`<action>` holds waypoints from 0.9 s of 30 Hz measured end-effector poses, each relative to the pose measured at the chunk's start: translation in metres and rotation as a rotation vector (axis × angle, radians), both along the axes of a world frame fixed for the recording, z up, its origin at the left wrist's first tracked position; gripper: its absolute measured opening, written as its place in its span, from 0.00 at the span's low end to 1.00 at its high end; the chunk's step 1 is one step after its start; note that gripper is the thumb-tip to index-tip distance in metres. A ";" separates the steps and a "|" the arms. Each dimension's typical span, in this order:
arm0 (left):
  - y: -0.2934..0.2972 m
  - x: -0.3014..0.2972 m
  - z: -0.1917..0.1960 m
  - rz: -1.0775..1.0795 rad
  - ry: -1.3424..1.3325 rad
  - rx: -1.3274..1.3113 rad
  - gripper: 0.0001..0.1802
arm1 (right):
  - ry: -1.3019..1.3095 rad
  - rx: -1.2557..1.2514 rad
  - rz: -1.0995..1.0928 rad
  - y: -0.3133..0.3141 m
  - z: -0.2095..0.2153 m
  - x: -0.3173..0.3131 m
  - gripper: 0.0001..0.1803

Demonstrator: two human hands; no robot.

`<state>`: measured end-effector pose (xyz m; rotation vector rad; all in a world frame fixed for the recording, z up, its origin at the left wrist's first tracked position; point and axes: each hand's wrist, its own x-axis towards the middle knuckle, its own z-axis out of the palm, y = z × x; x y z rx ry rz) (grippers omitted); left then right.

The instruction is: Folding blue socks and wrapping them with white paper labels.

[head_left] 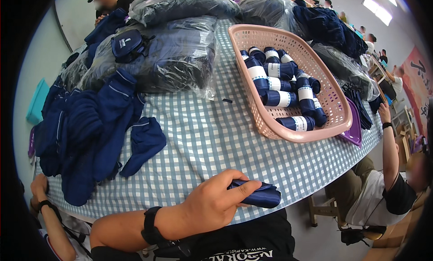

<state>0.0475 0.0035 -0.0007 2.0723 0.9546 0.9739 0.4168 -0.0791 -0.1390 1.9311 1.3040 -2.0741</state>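
Observation:
My left hand (212, 200) is closed around a rolled bundle of shiny navy fabric (264, 197) at the near edge of the table. The fingers wrap over its left end, and its right end sticks out. No paper band shows on this bundle. My right hand is not in view. Ahead and to the right stands a pink plastic basket (293, 135) with perforated sides. Several navy rolls (278, 98) with white and blue paper bands lie in it in a loose pile.
A checkered cloth (194, 139) covers the table. Navy garments (85, 134) are heaped at left, before plastic-wrapped stacks (180, 53) with a small navy pouch (127, 43) on top. A purple tray (354, 125) sits beside the basket. Co-workers sit at left, right and far left.

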 end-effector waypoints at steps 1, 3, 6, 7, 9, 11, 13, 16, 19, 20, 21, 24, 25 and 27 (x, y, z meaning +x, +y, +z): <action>0.000 0.001 0.000 0.001 -0.002 0.002 0.31 | -0.002 -0.006 0.003 0.000 0.000 0.001 0.15; 0.000 0.001 0.000 0.002 -0.004 0.012 0.31 | -0.002 -0.010 -0.003 -0.002 0.001 0.000 0.15; 0.000 0.001 0.000 0.000 -0.003 0.022 0.31 | -0.004 -0.015 -0.001 -0.003 0.002 0.001 0.15; 0.000 0.000 0.000 -0.001 -0.001 0.022 0.31 | -0.005 -0.013 -0.001 -0.004 0.002 0.000 0.15; 0.000 0.001 0.000 -0.002 0.000 0.024 0.31 | -0.008 -0.015 -0.002 -0.006 0.002 0.001 0.15; -0.002 0.002 0.001 -0.003 -0.001 0.026 0.31 | -0.009 -0.012 -0.006 -0.009 0.003 0.001 0.15; 0.000 0.001 0.002 -0.002 0.019 0.036 0.30 | -0.013 -0.015 -0.006 -0.014 0.003 0.002 0.15; -0.001 0.001 0.002 0.000 0.022 -0.003 0.30 | -0.016 -0.016 -0.005 -0.019 0.002 0.003 0.15; -0.001 0.002 0.001 0.009 0.028 0.021 0.31 | -0.021 -0.016 -0.010 -0.025 0.001 0.003 0.15; -0.001 0.002 0.002 0.007 0.028 0.023 0.31 | -0.021 -0.018 -0.013 -0.027 0.000 0.003 0.15; -0.001 0.002 0.002 0.008 0.028 0.020 0.31 | -0.020 -0.020 -0.012 -0.029 0.000 0.003 0.15; -0.001 0.002 0.001 0.010 0.027 0.027 0.31 | -0.022 -0.020 -0.019 -0.033 0.000 0.005 0.16; -0.001 0.003 0.001 0.013 0.025 0.037 0.30 | -0.024 -0.017 -0.019 -0.033 0.001 0.005 0.16; 0.000 0.003 0.001 0.015 0.028 0.047 0.30 | -0.025 -0.019 -0.018 -0.035 0.002 0.006 0.16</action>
